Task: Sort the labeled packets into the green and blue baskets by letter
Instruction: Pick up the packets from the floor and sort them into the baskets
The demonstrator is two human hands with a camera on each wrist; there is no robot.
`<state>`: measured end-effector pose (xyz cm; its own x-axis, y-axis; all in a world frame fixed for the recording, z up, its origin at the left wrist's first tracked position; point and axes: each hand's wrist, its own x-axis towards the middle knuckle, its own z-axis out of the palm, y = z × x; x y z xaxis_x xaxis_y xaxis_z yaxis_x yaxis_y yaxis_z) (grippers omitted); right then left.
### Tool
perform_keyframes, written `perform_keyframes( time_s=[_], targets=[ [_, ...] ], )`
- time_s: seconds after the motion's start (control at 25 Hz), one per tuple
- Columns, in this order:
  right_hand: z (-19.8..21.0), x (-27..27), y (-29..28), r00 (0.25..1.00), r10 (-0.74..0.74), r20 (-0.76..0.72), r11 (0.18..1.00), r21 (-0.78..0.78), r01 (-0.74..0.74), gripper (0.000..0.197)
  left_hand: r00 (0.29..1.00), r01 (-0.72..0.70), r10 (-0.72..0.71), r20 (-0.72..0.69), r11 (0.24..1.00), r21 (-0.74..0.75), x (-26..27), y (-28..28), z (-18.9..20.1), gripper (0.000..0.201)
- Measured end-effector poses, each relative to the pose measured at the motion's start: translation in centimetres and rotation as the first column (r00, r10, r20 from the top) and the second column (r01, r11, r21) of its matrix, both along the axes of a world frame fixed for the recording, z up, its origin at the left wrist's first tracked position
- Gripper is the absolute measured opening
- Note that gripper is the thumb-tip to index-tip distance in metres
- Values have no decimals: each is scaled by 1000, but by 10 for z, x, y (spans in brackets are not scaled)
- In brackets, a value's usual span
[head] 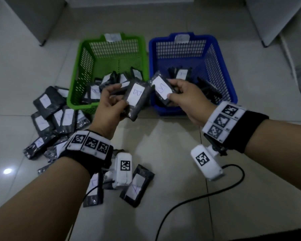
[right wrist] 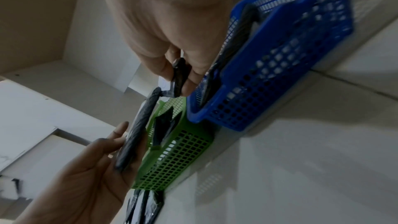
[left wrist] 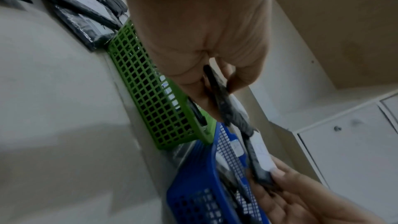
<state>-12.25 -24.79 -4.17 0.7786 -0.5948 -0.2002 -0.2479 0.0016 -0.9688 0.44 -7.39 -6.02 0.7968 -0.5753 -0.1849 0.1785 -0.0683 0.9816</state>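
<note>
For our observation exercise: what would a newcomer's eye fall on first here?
Two hands held up mid-scene, the left hand and right hand, each gripping a dark packet labelled B. Behind them sit a green basket and a blue basket, side by side on the floor, both holding packets.

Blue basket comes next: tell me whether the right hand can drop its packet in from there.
Probably yes: the right hand pinches its packet above the blue basket, whose top is open.
</note>
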Motion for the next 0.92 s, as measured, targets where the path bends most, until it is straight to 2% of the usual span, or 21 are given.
perform_keyframes(
  time_s=[0.12,0.2,0.28,0.36,0.44,0.52,0.6,0.68,0.76,0.84,0.92],
  targets=[
    [6,51,2,999,38,-22,998,-45,-39,40,977,-207,208,48,978,-22,30,-2,-2,24],
    [3,80,6,996,49,-74,994,-90,-55,35,942,-331,328,65,943,32,52,1,-11,19],
    [-3,106,8,990,59,-131,993,-98,-72,31,922,-380,363,139,915,135,68,8,-18,29],
    [-10,125,11,979,99,-179,978,-162,-129,28,924,-354,290,250,897,265,77,15,-22,40],
    [-16,134,13,962,139,-233,948,-251,-198,30,920,-281,137,366,882,377,81,19,-22,47],
    [-18,129,17,943,169,-286,890,-366,-271,43,873,-254,7,488,861,441,78,26,-17,47],
    [-17,109,31,952,170,-254,804,-522,-283,42,837,-274,-7,547,860,430,64,42,-15,38],
    [-19,78,55,953,235,-191,764,-570,-303,32,829,-297,14,559,858,420,36,65,-17,23],
    [-29,41,81,908,360,-215,750,-512,-418,26,860,-243,-67,507,819,520,3,94,-27,16],
    [-45,11,100,827,479,-296,704,-433,-563,24,900,-134,-195,390,726,674,-21,116,-41,19],
    [-62,-9,112,683,587,-436,571,-375,-730,23,889,-83,-323,324,582,809,-36,128,-53,38]
  ],
)
